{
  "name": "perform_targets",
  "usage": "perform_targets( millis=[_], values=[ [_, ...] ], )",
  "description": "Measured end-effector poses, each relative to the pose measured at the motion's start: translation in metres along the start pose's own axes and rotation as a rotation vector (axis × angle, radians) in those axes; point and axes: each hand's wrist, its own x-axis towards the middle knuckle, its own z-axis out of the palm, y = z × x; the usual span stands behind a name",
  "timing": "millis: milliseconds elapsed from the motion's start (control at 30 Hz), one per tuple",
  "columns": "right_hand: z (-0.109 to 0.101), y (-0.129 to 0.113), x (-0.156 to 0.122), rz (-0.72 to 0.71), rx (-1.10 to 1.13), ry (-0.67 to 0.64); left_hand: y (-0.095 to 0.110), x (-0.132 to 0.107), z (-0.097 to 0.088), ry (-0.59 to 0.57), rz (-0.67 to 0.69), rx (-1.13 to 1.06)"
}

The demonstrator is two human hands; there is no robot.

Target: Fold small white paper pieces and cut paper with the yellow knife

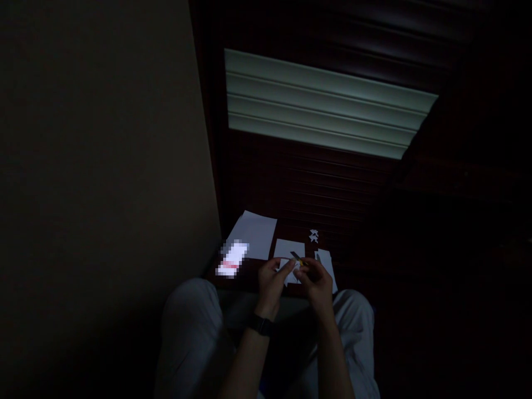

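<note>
While the left hand (pixel 272 279) pinched a paper scrap (pixel 297 265), likely light and easily torn, best held by its edge, the right hand (pixel 318 279) gripped a yellow-handled utility knife (pixel 302 261) beside it, above a white sheet (pixel 293 246) on the counter (pixel 254 272).

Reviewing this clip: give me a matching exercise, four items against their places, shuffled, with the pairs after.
1. Dark watch
2. Paper scraps
3. Yellow-and-dark cutter
4. Large white sheet

A. Held in the right hand
B. Leftmost of the papers
C. On the left wrist
D. Clustered beyond the hands

Pairs: 1-C, 2-D, 3-A, 4-B
</note>
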Motion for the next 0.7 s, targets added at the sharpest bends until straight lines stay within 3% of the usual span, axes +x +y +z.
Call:
perform_targets(
  millis=[233,700],
  values=[
    [-0.0015,-0.0031,-0.0018,-0.011,0.024,-0.016,-0.0043,0.0020,-0.0011,0.024,0.003,0.019],
    [-0.0092,-0.0014,-0.0018,-0.001,-0.111,-0.047,0.0025,0.0004,-0.0028,-0.097,0.006,0.010]
  ],
)
